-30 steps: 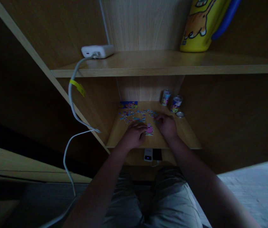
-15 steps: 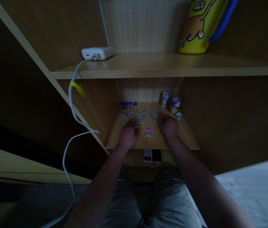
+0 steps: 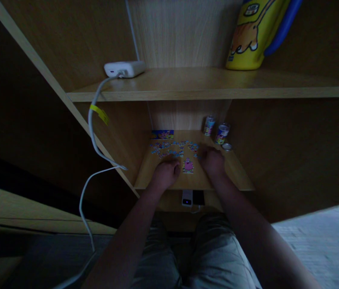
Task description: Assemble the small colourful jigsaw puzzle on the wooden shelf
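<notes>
On the lower wooden shelf, small jigsaw puzzle pieces (image 3: 181, 153) lie scattered in a band of blue and mixed colours. In front of them sits a joined patch of puzzle (image 3: 187, 165) with a pink figure. My left hand (image 3: 166, 173) is curled just left of that patch, fingers closed; whatever they hold is hidden. To the right of the patch, my right hand (image 3: 213, 161) is closed too, its fingertips in shadow by the rightmost loose pieces. Whether it grips a piece cannot be made out.
Behind my right hand stand two printed cans (image 3: 209, 125), with a round metal lid (image 3: 226, 147) beside them. A blue picture card (image 3: 162, 134) lies at the back left. Overhead is a shelf (image 3: 187, 83) bearing a white charger (image 3: 124, 69) and a yellow jug (image 3: 244, 44). A cable (image 3: 89, 128) hangs left.
My left hand has moved right and slightly toward me, from the loose pieces to beside the joined patch. My right hand has shifted slightly left.
</notes>
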{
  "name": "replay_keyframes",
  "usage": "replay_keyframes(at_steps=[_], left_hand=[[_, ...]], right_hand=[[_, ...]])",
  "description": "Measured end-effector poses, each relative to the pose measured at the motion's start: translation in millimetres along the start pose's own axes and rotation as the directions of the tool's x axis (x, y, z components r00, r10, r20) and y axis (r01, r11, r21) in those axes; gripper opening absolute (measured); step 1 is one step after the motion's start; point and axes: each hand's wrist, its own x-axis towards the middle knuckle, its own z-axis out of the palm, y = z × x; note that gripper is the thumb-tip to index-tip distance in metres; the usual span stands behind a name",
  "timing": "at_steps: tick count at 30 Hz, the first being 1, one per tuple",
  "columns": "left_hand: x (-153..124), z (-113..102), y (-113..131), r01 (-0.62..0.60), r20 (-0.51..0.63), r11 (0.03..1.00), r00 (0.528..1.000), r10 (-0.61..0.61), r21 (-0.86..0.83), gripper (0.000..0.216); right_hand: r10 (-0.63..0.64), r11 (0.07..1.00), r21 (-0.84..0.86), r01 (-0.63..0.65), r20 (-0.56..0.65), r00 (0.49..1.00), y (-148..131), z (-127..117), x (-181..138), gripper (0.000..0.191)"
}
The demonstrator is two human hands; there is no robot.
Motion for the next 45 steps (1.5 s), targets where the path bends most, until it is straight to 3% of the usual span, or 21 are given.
replay_keyframes(at_steps=[7, 16, 26, 32, 45], left_hand=[[-1, 2, 1, 0.008, -0.018, 1.000, 1.000, -0.008, 0.005, 0.023], [0, -1, 3, 0.029, 0.004, 0.999, 1.000, -0.029, 0.024, 0.023], [0, -4, 5, 0.039, 0.024, 0.999, 0.999, -0.039, 0.003, 0.022], [0, -7, 8, 0.074, 0.065, 0.997, 0.995, -0.075, 0.026, 0.025], [-1, -7, 8, 0.086, 0.070, 0.996, 0.994, -0.085, -0.008, 0.026]], right_hand=[[-0.193, 0.981, -0.017, 0.192, -0.025, 0.981, -5, 1, -3, 0.031], [-0.185, 0.979, -0.091, 0.182, -0.024, 0.982, -8, 3, -5, 0.034], [-0.198, 0.980, 0.028, 0.198, 0.022, 0.980, -10, -3, -4, 0.037], [-0.184, 0.980, -0.063, 0.187, 0.057, 0.981, -12, -3, -5, 0.038], [-0.193, 0.977, -0.078, 0.197, 0.056, 0.980, -13, -4, -9, 0.045]])
